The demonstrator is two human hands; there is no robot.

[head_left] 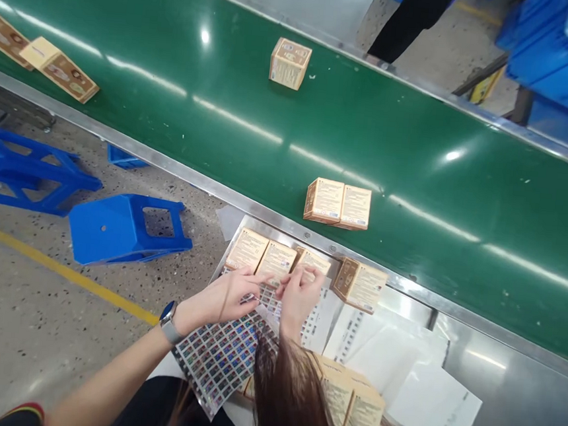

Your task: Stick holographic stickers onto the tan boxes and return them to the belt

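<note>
My left hand [229,296], with a watch [169,321] on its wrist, reaches over a sheet of small shiny stickers [222,353]. Its index finger stretches to the lower edge of a small tan carton [278,260], and the fingers are apart. Just to the right, my right hand [301,301] has its fingertips pinched together in front of another carton [313,261]. Whatever lies in that pinch is too small to make out. One more carton [247,248] stands at the left end of this row. Long hair hides part of the sticker sheet and my right forearm.
A green conveyor belt [230,148] runs across, carrying a pair of cartons [338,204], a single carton [290,64] and cartons [61,67] at far left. Cartons [364,286] and papers [433,405] lie on the metal table. Several cartons [363,412] sit near my body. Blue stools [108,227] stand left.
</note>
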